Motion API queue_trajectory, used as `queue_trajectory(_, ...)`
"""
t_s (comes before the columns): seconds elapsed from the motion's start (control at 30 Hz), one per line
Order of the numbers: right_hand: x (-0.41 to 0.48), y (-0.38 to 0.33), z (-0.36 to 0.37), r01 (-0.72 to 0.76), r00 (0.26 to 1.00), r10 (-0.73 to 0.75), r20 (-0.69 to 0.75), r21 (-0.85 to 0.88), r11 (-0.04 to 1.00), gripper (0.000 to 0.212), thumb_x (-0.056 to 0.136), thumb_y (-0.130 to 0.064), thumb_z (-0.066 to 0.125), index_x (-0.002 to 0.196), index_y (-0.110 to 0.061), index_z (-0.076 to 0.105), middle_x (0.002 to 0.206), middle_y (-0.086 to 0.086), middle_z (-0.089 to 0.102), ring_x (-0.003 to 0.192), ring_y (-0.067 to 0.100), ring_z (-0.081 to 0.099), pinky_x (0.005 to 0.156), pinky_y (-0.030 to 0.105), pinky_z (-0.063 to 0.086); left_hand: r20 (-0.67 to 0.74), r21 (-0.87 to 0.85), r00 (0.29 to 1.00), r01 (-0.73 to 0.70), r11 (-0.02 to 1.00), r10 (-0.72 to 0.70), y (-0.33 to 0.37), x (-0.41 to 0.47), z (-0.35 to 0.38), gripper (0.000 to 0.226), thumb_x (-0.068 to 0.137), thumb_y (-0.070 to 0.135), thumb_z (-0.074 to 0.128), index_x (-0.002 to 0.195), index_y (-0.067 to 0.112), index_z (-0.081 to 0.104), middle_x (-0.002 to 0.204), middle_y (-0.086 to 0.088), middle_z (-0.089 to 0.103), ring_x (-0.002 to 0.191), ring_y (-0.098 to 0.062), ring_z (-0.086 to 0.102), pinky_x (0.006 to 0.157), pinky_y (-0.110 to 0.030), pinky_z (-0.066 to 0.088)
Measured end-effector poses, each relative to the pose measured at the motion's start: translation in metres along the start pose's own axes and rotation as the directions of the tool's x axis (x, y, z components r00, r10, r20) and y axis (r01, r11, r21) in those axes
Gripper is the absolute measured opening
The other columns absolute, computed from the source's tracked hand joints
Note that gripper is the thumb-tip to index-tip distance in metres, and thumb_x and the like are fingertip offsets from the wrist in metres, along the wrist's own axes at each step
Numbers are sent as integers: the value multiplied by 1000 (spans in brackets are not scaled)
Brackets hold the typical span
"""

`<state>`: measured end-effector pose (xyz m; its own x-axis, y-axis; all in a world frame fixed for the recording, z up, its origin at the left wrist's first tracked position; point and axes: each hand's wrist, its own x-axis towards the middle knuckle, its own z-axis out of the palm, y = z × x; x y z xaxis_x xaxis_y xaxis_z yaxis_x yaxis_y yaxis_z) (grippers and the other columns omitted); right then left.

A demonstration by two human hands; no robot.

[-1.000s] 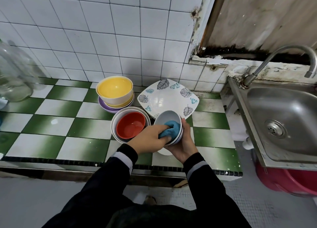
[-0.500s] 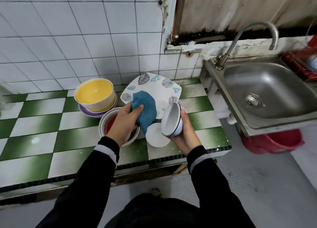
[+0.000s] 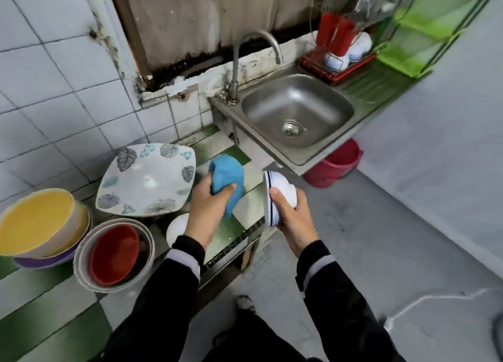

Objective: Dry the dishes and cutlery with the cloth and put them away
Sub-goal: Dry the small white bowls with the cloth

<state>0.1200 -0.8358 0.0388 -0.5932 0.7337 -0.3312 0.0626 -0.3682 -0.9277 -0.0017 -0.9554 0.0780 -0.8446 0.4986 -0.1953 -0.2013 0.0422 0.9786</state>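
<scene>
On a green-and-white tiled counter, a red bowl and a yellow bowl are seen nested in other bowls, not yet put away. Just beyond, a cloth is gripped in the left hand, and a white bowl is clasped on edge in the right hand, clear of the cloth. A plate is propped by the wall. Past the sink, more crockery sits in a rack; much work is judged to remain.

Soft, even light; slight blur; edges warped.
</scene>
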Motion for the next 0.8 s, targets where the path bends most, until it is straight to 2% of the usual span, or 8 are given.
queue_trajectory(0.17, -10, -9, -60, 61, 988, -50, -146, 69, 996, 78, 57, -63, 86, 114, -23, 51, 112, 5, 64, 105, 24, 68, 91, 49, 55, 146, 38, 988, -63, 997, 57, -5, -5, 58, 27, 93, 4, 62, 92, 30, 65, 94, 13, 70, 90, -4, 66, 84, -24, 52)
queue_trajectory(0.27, -10, -20, -101, 92, 969, -72, -236, 77, 993, 65, 64, -55, 82, 112, -26, 51, 108, 2, 64, 91, 13, 67, 79, 38, 57, 259, 62, 964, -71, 996, 53, -6, -7, 103, 22, 93, 7, 62, 95, 28, 66, 96, 10, 71, 91, -6, 67, 78, -20, 52)
queue_trajectory(0.3, -8, -24, -114, 100, 960, -77, -270, 73, 992, 64, 63, -56, 81, 112, -28, 51, 112, 4, 64, 92, 13, 66, 81, 39, 56, 285, 80, 957, -83, 993, 57, -6, -6, 119, 20, 93, 8, 63, 95, 27, 66, 96, 8, 71, 91, -8, 66, 77, -20, 51)
queue_trajectory(0.4, 5, -34, -157, 122, 930, -91, -356, 65, 990, 76, 54, -63, 82, 115, -30, 50, 124, 8, 63, 105, 20, 65, 94, 46, 54, 361, 133, 929, -141, 981, 85, -6, -5, 170, 17, 92, 10, 65, 91, 27, 65, 94, 4, 71, 89, -11, 66, 76, -22, 52)
queue_trajectory(0.5, 20, -46, -196, 109, 902, -87, -424, 29, 994, 94, 48, -69, 80, 123, -22, 48, 124, 4, 61, 110, 18, 65, 97, 42, 54, 399, 138, 913, -154, 978, 88, -6, 3, 218, 20, 92, 10, 65, 91, 30, 65, 92, 8, 71, 86, -7, 66, 71, -17, 52)
queue_trajectory(0.57, 31, -56, -229, 96, 883, -79, -463, 12, 995, 96, 46, -70, 78, 121, -20, 47, 122, 2, 62, 108, 15, 65, 95, 38, 55, 426, 149, 900, -169, 974, 91, -9, 10, 259, 21, 91, 11, 66, 90, 31, 66, 94, 8, 72, 90, -10, 67, 77, -23, 54)
queue_trajectory(0.67, 50, -76, -284, 109, 870, -101, -484, -11, 994, 85, 50, -68, 78, 114, -21, 49, 119, 4, 64, 102, 15, 65, 87, 34, 55, 434, 144, 896, -169, 975, 92, -14, 17, 324, 18, 91, 9, 66, 92, 26, 66, 94, 1, 72, 91, -16, 67, 83, -35, 54)
queue_trajectory(0.8, 76, -107, -352, 164, 854, -151, -498, -17, 986, 78, 57, -61, 79, 116, -18, 51, 114, 2, 65, 91, 7, 64, 76, 22, 51, 444, 117, 894, -125, 985, 61, -20, 29, 413, 18, 90, 5, 66, 94, 23, 67, 99, -5, 73, 100, -28, 69, 91, -45, 56)
